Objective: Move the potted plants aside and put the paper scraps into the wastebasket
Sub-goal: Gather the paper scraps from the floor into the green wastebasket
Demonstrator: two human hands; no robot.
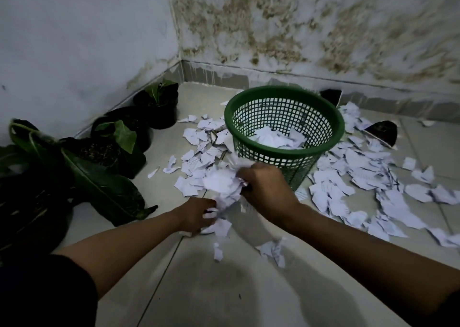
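Pale tiled floor meets stained corner walls

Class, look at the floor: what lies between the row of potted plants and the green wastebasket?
In the head view, torn paper scraps litter the tiled floor between the potted plants and the wastebasket.

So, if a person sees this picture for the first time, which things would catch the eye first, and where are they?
Probably the green wastebasket standing on the tiled floor near the corner, with some paper already inside. Next, the white paper scraps spread around it, most thickly to its right. In front, the left hand and the right hand gather a bunch of scraps, while dark potted plants line the left wall.
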